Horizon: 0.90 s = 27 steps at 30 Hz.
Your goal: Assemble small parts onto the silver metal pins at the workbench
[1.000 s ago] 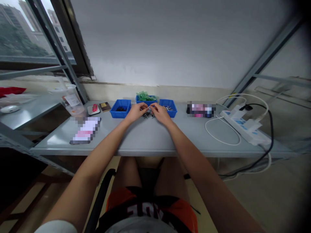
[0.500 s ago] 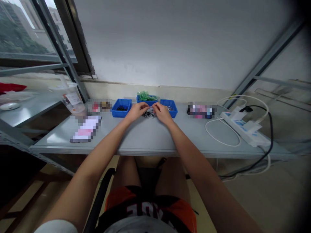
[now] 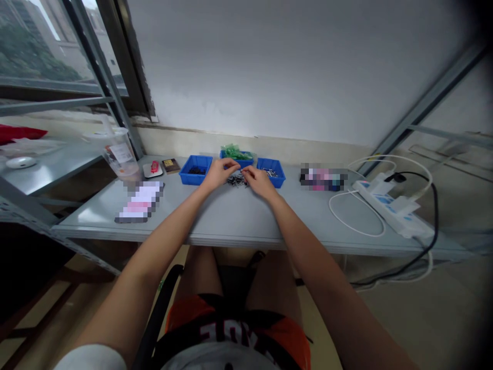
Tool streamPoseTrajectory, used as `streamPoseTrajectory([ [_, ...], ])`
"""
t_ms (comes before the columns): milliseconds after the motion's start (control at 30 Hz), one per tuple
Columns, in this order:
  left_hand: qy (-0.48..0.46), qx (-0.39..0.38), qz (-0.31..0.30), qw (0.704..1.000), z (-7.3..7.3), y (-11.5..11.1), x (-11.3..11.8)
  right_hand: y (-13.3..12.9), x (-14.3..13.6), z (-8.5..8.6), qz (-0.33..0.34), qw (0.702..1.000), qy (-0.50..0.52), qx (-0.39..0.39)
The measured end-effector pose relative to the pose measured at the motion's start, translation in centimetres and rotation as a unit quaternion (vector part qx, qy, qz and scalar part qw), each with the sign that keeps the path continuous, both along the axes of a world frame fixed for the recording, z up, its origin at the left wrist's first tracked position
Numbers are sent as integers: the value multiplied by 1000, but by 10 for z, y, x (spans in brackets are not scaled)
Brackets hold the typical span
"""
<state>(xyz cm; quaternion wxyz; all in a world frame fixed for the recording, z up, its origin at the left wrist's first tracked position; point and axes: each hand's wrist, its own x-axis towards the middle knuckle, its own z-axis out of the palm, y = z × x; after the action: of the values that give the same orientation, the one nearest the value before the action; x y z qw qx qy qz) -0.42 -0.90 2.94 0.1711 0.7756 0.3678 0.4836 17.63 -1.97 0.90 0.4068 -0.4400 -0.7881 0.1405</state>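
Note:
My left hand hovers over the desk with thumb and fingertips pinched together. Facing it, my right hand is pinched too, its fingertips close to the left ones. Whatever is between the fingers is too small to make out. Just below and between the hands lies a pile of small dark and silvery metal pieces. Behind my left hand stands a blue bin with dark small parts. Another blue bin, beside my right hand, contains silvery parts. Green pieces fill a third blue bin at the back.
A phone and a lidded drink cup are on the left, near a red item on a white pad and a small brown box. A blurred-out object and a power strip with loose cables are on the right.
The fingertips of my two hands have come slightly apart, the right ones a little lower. The whole view has shifted slightly, with things appearing a bit further right.

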Motion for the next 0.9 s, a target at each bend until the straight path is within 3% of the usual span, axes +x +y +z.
streamPoseTrajectory([
  [200, -14, -11, -14, 1000, -1, 0, 3, -3, -5, 1, 37, 999, -30, -16],
  [567, 22, -33, -56, 998, -6, 3, 3, -4, -3, 3, -3, 1000, -21, 2],
  [700, 24, -26, -43, 998, -7, 3, 3, -5, -4, 4, 8, 1000, -18, 11],
  [900, 23, -15, -24, 999, -7, 1, 2, -5, -2, 7, -30, 999, 20, 32],
])
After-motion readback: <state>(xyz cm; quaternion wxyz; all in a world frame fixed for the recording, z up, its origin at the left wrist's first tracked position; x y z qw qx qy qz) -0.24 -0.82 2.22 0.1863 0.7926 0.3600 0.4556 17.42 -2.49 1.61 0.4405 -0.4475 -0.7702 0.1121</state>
